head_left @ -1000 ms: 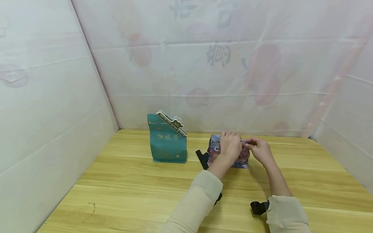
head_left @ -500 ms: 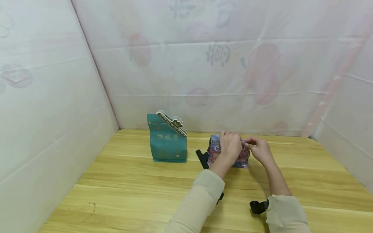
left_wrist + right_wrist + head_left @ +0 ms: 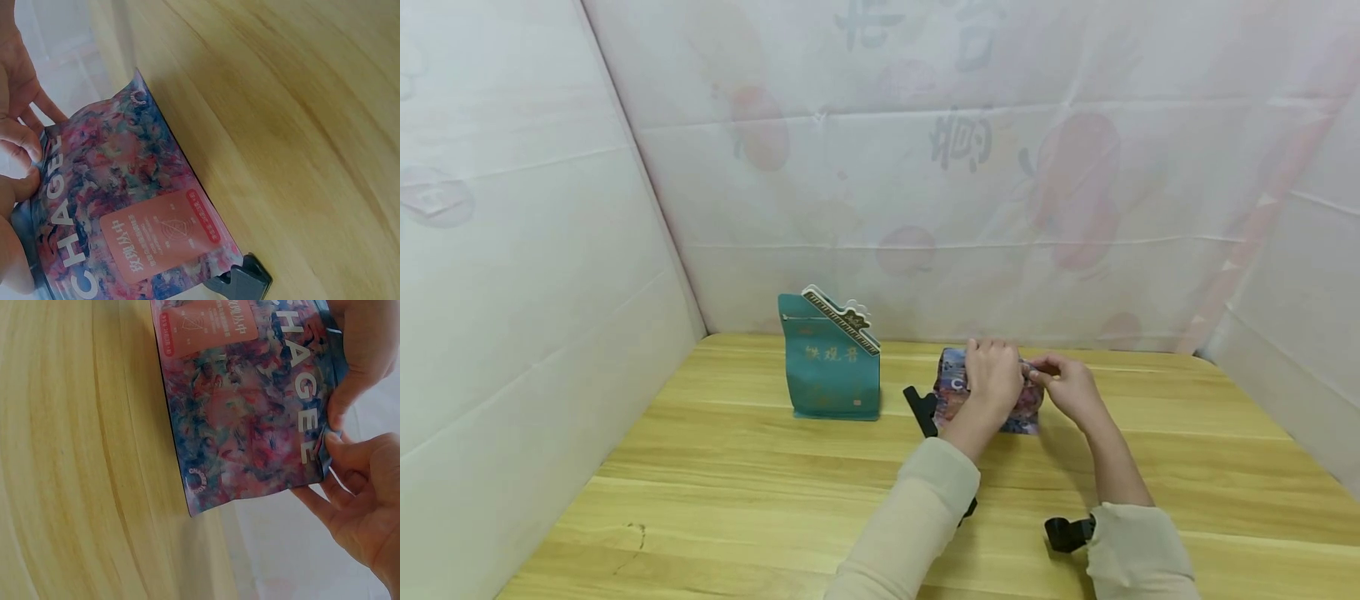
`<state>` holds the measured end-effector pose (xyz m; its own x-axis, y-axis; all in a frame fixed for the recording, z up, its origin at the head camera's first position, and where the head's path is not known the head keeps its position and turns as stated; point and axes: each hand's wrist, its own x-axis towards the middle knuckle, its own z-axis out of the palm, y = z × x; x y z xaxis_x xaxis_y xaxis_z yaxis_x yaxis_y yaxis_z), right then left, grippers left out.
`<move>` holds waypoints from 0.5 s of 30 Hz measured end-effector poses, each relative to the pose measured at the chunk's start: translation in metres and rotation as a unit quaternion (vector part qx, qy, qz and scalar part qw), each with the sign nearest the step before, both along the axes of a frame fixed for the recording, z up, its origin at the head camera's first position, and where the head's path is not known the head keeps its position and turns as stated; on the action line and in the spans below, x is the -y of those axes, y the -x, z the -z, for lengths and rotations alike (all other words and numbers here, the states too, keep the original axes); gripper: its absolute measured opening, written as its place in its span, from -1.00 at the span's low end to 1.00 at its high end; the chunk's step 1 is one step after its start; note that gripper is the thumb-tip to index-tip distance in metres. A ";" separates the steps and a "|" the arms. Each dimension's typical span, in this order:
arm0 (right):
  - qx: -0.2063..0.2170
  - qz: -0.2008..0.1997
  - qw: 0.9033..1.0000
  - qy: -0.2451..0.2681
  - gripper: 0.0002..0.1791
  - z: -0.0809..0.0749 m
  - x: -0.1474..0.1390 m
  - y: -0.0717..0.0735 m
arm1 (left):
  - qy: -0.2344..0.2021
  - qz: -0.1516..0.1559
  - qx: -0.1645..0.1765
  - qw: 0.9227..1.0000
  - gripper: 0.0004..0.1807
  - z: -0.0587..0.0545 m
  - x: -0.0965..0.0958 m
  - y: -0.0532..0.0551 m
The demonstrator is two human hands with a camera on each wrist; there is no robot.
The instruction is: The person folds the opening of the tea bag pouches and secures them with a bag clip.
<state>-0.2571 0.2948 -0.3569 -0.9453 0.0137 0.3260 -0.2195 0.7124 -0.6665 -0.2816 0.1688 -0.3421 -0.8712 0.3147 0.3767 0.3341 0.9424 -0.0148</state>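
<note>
A colourful blue-and-pink tea pouch (image 3: 953, 402) marked CHAGEE stands on the table, its top edge folded over. My left hand (image 3: 994, 375) holds the top from above, and in the left wrist view its thumb (image 3: 15, 256) presses along the fold. At the right end of that top edge, my right hand (image 3: 1070, 388) pinches the corner between thumb and forefinger; the right wrist view shows this hand (image 3: 369, 494) with its other fingers behind the pouch. Beside the pouch's lower left corner lies a black clip (image 3: 921, 409).
To the left stands a teal tea pouch (image 3: 832, 379), with a white-and-dark decorated clip (image 3: 844, 320) slanting across its upper right corner. Wood-grain table (image 3: 715, 500) spreads in front. Pale printed cloth walls (image 3: 850, 192) enclose the back and sides.
Almost nothing differs; both hands stay at the pouch's top edge, and the left forearm has shifted very slightly to the right.
</note>
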 end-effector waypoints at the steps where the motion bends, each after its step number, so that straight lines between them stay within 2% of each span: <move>1: 0.006 -0.011 1.000 0.004 -0.76 0.000 -0.001 -0.001 | 0.001 -0.001 0.002 1.000 -0.77 0.000 0.000 0.000; 7: 0.065 -0.078 0.994 0.048 -0.60 -0.001 -0.011 -0.007 | 0.003 0.003 -0.010 1.000 -0.77 0.000 0.002 -0.001; 11: 0.080 -0.076 0.993 0.051 -0.61 0.000 -0.015 -0.007 | 0.004 0.006 -0.027 1.000 -0.75 0.001 0.003 -0.001; 15: 0.070 -0.055 0.995 0.043 -0.67 0.004 -0.016 -0.004 | -0.004 0.011 -0.030 0.999 -0.75 0.002 0.005 -0.001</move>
